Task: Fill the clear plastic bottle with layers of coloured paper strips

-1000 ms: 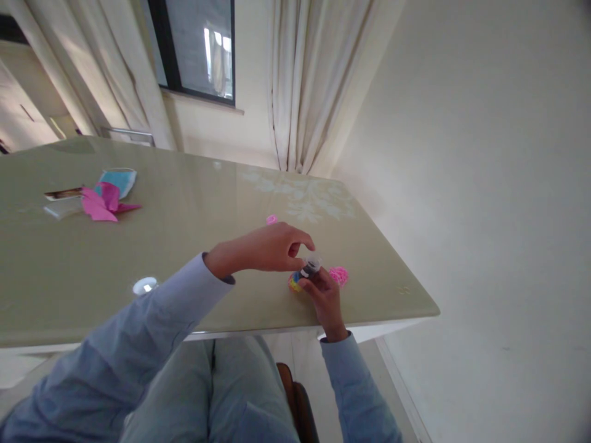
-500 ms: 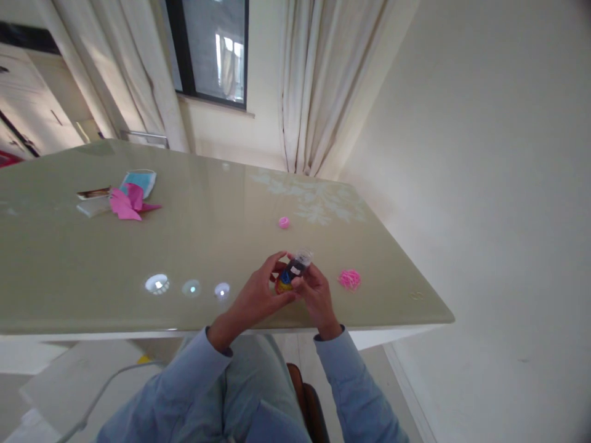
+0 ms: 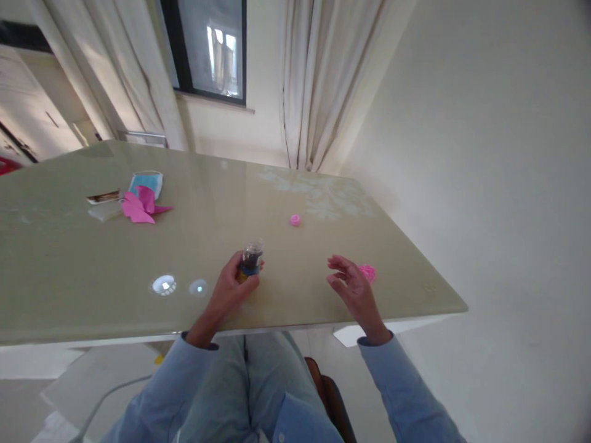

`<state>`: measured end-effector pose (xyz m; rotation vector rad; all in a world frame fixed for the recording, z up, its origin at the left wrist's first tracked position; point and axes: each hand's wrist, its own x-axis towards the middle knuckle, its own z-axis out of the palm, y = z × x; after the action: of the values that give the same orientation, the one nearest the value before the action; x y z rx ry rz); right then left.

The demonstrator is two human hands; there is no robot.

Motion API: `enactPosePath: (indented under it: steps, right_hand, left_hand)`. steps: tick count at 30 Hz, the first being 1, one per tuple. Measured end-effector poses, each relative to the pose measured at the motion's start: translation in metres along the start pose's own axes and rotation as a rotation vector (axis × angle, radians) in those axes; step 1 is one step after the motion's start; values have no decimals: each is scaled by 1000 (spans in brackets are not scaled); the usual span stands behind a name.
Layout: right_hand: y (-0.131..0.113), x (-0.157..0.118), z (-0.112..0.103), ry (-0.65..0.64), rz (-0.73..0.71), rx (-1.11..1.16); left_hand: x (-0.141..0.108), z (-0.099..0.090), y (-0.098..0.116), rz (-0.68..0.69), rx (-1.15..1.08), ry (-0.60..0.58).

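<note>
A small clear jar (image 3: 252, 257) with dark, blue and yellow contents stands upright in my left hand (image 3: 230, 288), whose fingers wrap round its lower part. My right hand (image 3: 353, 288) is apart from it, over the table's right side, with thumb and fingers spread and nothing between them. Just behind my right hand lies a tangled pink bundle (image 3: 369, 272), partly covered by the fingers. Farther back, between the two hands, a small pink ring-shaped piece (image 3: 295, 220) rests on the glossy table (image 3: 286, 301).
At the back left lie a blue face mask (image 3: 146, 182), a pink folded shape (image 3: 141, 206), a flat printed piece (image 3: 104, 197) and a clear packet (image 3: 104, 212). A wall (image 3: 498, 184) rises beyond the table's right edge. Curtains hang behind.
My right hand has let go of the jar and moved right, towards the pink bundle. My left hand has carried the jar left and now holds it more upright. The view has shifted slightly.
</note>
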<state>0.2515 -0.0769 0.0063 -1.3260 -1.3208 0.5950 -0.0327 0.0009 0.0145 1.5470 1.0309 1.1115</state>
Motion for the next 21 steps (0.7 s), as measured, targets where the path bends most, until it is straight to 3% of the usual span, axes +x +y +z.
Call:
enactPosePath:
  steps: [5, 9, 14, 21]
  right_hand:
    - [16, 10, -68, 140, -11, -378]
    - [20, 17, -102, 57, 5, -601]
    - [21, 18, -109, -110, 0, -761]
    - [20, 25, -103, -189, 41, -916]
  left_hand:
    - [-6, -6, -6, -37, 47, -5]
    - [-7, -5, -13, 13, 238, -36]
    - [-5, -8, -18, 0, 334, -66]
    - [-8, -11, -15, -45, 387, -67]
